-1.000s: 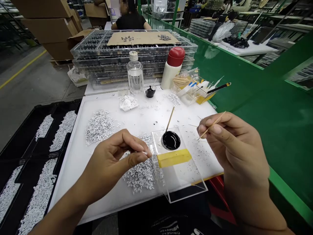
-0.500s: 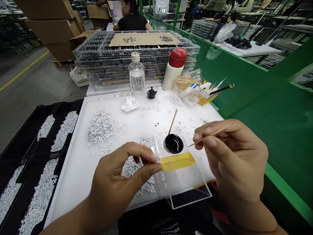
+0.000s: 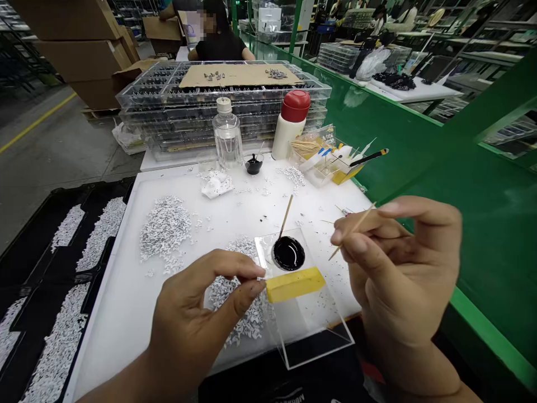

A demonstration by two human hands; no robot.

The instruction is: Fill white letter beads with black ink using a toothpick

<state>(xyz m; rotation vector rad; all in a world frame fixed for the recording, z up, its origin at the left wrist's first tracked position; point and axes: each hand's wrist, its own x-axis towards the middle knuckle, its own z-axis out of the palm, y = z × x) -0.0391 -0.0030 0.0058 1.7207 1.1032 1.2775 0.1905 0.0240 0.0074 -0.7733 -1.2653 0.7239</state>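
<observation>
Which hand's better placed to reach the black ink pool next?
Right, likely. The right hand holds a toothpick with its tip angled toward the black ink pool, close beside it; the left hand is busy pinching a small white part.

A single head-worn camera looks forward and down, close over the white worktable (image 3: pixel 126 291)

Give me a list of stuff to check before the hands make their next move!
1. Right hand grips toothpick: ok.
2. Ink on the toothpick's tip: cannot tell.
3. Black ink pool sits glossy on clear block: ok.
4. Left hand pinched shut beside yellow tape: ok.
5. White piece between its fingertips: cannot tell, too small.
6. Pile of white pieces close by: ok.
</observation>
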